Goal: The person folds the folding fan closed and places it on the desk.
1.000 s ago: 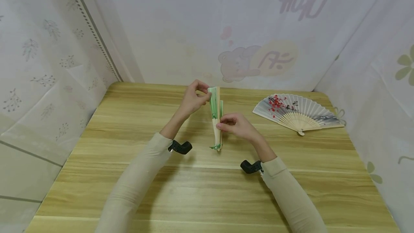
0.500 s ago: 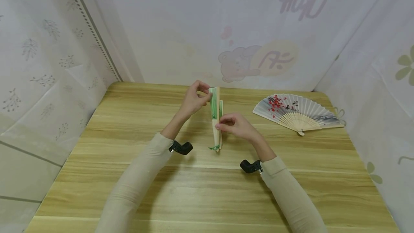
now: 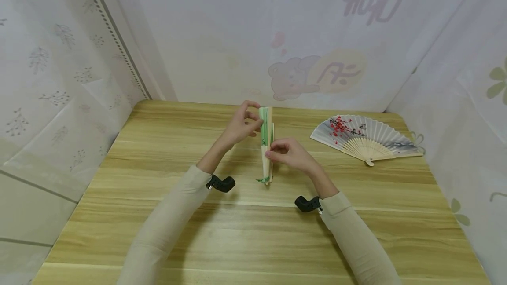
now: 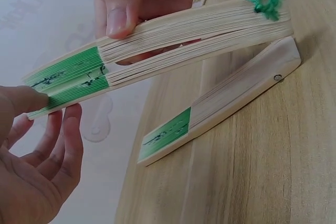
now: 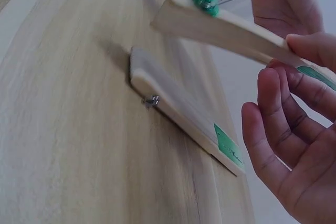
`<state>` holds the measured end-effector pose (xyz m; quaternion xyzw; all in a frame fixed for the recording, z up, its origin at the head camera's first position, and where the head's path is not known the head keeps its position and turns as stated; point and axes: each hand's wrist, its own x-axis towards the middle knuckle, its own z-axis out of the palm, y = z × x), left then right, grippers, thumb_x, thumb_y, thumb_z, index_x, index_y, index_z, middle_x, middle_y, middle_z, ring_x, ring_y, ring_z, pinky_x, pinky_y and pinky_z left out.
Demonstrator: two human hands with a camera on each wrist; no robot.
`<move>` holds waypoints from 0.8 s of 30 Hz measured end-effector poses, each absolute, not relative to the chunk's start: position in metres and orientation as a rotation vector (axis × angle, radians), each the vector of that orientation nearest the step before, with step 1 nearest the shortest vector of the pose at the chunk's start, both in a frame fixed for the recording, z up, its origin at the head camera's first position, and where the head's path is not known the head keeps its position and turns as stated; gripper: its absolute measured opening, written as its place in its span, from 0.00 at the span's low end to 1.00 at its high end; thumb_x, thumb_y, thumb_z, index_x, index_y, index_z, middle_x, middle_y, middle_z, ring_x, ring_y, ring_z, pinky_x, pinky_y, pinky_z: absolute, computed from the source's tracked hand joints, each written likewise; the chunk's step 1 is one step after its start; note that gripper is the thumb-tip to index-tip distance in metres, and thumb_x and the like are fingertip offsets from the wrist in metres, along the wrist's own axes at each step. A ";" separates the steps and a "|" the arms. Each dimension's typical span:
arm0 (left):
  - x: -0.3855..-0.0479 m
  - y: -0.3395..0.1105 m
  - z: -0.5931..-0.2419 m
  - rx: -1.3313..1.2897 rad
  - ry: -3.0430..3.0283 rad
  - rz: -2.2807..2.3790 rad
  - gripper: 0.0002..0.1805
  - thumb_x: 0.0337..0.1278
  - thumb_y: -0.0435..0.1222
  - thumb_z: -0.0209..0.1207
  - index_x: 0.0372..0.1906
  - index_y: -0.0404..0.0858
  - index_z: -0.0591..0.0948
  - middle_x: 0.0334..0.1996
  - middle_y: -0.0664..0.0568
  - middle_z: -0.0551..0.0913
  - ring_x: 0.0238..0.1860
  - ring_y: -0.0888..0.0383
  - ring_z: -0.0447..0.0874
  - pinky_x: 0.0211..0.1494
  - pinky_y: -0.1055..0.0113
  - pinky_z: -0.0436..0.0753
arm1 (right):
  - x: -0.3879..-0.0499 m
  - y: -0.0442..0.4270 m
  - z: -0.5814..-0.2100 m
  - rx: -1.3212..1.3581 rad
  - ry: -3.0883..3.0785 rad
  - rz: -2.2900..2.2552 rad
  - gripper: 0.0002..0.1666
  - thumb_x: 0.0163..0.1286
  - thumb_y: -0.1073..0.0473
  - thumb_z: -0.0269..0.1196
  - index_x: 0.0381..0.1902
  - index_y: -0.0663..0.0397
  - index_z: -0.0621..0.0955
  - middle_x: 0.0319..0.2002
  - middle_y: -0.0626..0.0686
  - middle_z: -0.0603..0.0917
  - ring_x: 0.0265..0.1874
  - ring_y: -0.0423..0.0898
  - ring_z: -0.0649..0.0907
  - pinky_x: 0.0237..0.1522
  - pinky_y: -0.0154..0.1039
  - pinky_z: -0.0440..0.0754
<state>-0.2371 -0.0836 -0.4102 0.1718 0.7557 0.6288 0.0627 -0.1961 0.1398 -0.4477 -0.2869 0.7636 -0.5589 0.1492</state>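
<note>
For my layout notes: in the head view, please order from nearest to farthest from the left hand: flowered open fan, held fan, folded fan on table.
From the left hand:
1. Held fan, touching it.
2. Folded fan, on the table, just right.
3. Flowered open fan, far right.

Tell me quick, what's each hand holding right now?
Left hand: pinching the tasseled green fan, near its tip.
Right hand: pinching it too.

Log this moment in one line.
left hand: touches held fan, green end | right hand: pinches held fan | second green fan: closed, on table | floral fan: open, on table
</note>
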 end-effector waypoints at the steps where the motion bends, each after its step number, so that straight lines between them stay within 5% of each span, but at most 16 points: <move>1: -0.237 -0.084 -0.411 0.520 2.283 1.893 0.24 0.72 0.30 0.59 0.67 0.38 0.66 0.42 0.37 0.79 0.41 0.31 0.84 0.35 0.54 0.87 | -0.196 0.139 -0.448 -0.832 2.208 -1.596 0.05 0.73 0.64 0.66 0.37 0.61 0.86 0.31 0.54 0.84 0.33 0.67 0.82 0.37 0.50 0.84; 8: -0.236 -0.081 -0.412 0.548 2.277 1.892 0.24 0.72 0.29 0.59 0.67 0.37 0.66 0.43 0.37 0.77 0.40 0.28 0.83 0.31 0.62 0.86 | -0.196 0.138 -0.452 -0.907 2.253 -1.576 0.05 0.72 0.67 0.65 0.36 0.62 0.86 0.30 0.53 0.83 0.29 0.51 0.81 0.32 0.36 0.79; 15: -0.234 -0.080 -0.418 0.592 2.320 1.868 0.27 0.71 0.28 0.59 0.69 0.36 0.66 0.42 0.37 0.78 0.36 0.33 0.85 0.29 0.63 0.85 | -0.196 0.140 -0.455 -0.913 2.231 -1.589 0.04 0.72 0.70 0.64 0.36 0.66 0.85 0.31 0.57 0.83 0.30 0.60 0.82 0.33 0.35 0.80; 24: -0.227 -0.077 -0.424 0.635 2.264 1.847 0.34 0.70 0.25 0.59 0.74 0.41 0.60 0.41 0.35 0.77 0.35 0.26 0.83 0.37 0.33 0.82 | -0.196 0.145 -0.457 -0.864 2.232 -1.560 0.04 0.73 0.69 0.63 0.38 0.64 0.85 0.32 0.56 0.84 0.33 0.61 0.82 0.34 0.37 0.81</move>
